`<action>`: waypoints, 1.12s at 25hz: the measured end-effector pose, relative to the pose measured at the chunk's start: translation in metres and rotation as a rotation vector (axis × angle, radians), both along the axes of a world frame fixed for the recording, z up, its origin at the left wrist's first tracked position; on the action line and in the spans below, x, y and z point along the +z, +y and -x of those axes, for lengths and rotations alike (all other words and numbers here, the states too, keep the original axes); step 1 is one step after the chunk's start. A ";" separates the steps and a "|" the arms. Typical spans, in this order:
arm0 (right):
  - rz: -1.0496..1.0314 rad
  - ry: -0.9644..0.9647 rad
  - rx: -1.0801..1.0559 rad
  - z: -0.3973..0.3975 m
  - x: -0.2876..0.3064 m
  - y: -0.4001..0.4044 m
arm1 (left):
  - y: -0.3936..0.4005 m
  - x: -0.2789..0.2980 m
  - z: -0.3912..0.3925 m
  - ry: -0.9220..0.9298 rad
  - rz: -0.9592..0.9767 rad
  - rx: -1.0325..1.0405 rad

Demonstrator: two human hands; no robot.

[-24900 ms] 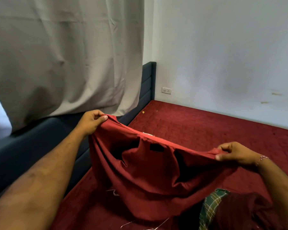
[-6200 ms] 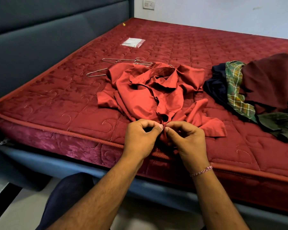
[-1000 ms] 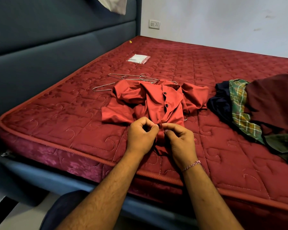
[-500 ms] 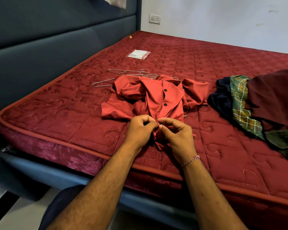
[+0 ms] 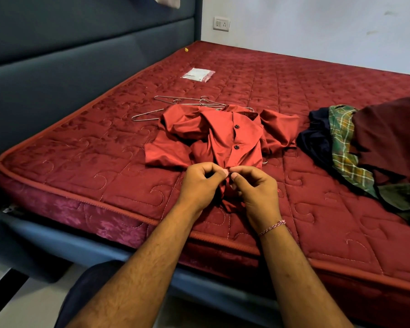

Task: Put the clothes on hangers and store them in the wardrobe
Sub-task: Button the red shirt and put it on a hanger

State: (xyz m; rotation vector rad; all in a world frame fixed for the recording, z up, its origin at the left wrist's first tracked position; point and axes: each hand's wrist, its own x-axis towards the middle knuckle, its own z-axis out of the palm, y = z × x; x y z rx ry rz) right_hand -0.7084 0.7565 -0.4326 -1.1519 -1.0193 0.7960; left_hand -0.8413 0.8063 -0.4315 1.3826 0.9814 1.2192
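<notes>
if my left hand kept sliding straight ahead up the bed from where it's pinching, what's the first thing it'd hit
Likely the red shirt itself: the left hand already pinches its front, and the buttoned part lies directly beyond. The wire hangers come after that.

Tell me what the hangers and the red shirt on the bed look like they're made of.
Hangers: thin bare metal wire, judging by the silvery glint and slim bent outline. Red shirt: smooth woven cloth with a faint sheen and soft creases, perhaps cotton or a blend; its dark buttons look like plastic.
</notes>
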 end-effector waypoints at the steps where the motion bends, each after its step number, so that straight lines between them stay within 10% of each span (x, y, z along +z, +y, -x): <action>1: 0.001 0.018 0.003 -0.001 0.000 0.001 | 0.000 0.000 0.000 -0.016 0.003 -0.014; 19: 0.078 0.174 0.009 -0.003 0.007 0.003 | -0.002 0.005 -0.001 0.115 -0.004 -0.195; 25: -0.040 -0.758 -0.069 -0.024 0.009 -0.032 | -0.007 -0.002 0.033 0.945 -0.493 -0.167; 28: 0.069 -1.098 0.025 -0.037 0.003 -0.042 | -0.005 -0.002 0.038 0.814 -0.511 -0.065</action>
